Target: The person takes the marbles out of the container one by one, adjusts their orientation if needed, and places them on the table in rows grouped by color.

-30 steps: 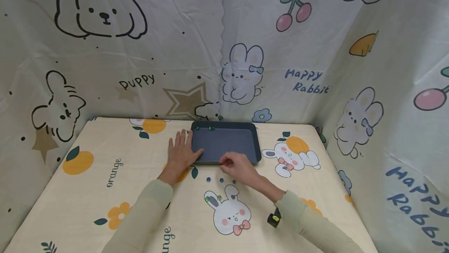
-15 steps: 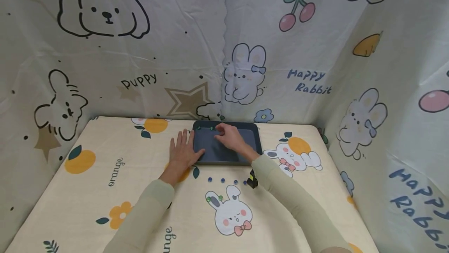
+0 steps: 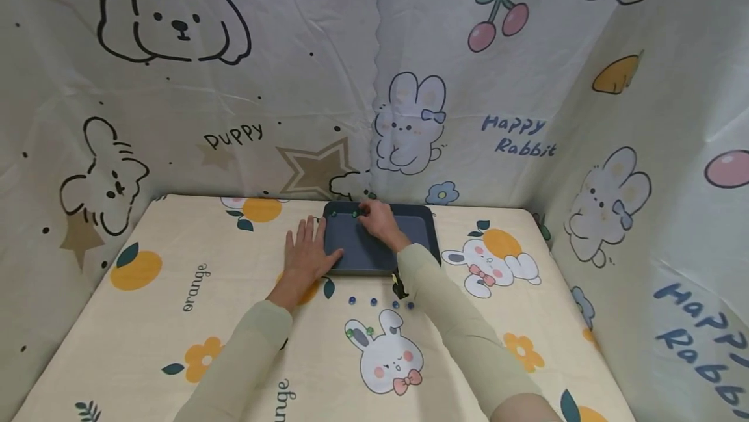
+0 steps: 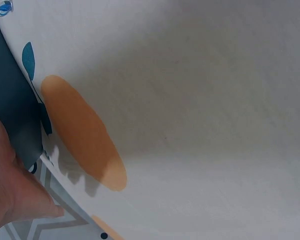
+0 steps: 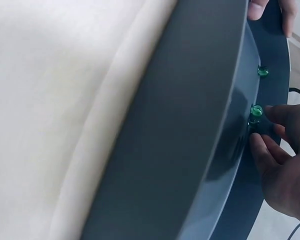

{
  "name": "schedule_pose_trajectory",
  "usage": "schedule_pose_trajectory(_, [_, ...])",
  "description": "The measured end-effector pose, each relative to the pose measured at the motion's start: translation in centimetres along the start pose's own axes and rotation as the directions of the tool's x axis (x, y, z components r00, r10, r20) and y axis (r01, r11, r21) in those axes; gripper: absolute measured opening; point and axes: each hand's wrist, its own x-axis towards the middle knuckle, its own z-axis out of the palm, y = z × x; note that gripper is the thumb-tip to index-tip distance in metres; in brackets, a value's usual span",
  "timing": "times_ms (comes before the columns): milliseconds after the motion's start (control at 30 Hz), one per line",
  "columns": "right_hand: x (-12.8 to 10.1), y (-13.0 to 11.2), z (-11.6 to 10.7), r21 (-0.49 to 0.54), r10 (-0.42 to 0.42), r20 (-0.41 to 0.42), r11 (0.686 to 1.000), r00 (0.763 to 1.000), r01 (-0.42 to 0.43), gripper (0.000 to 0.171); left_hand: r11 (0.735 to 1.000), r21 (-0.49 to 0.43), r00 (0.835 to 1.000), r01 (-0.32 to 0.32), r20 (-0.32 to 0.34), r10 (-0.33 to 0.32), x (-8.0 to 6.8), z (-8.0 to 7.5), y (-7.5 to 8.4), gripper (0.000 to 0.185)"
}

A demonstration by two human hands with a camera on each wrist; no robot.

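Right hand: reaches to the tray's far wall, fingertips curled by a green marble; whether it is pinched or freed, I cannot tell.
Left hand: flat, fingers straight, pressing the dark tray at its left rim.
Doing it well: probably let go low, so nothing rolls.
Marbles on cloth: near the tray's front edge, behind both hands.
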Motion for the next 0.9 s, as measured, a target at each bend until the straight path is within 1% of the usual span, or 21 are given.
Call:
schedule_pose_trajectory(233, [0.04,0.04,0.65,-0.04,0.0,0.002,0.999,1.0,0.0,0.029,1.0,-0.006,1.0,0.0,0.001,0.0,0.01,0.09,0.21,0.093])
schedule_pose_trajectory(533, [0.01,0.41,1.03,-0.061,0.004,-0.046,0.998,0.999,-0.007,0.019,1.0,-0.017,1.0,0.007,0.011,-0.006,0.14,0.25,0.28,0.094])
schedule_pose_trajectory(733, [0.06,0.47,0.93,-0.072,0.009,-0.046,0.997,0.999,-0.012,0.011,1.0,-0.009,1.0,0.016,0.018,-0.016,0.38,0.26,0.16,0.094])
schedule_pose_trajectory(900, [0.07,0.67,1.05,-0.074,-0.002,-0.048,0.997,0.999,-0.002,0.008,1.0,-0.008,1.0,0.017,0.014,-0.017,0.33,0.21,0.06,0.094])
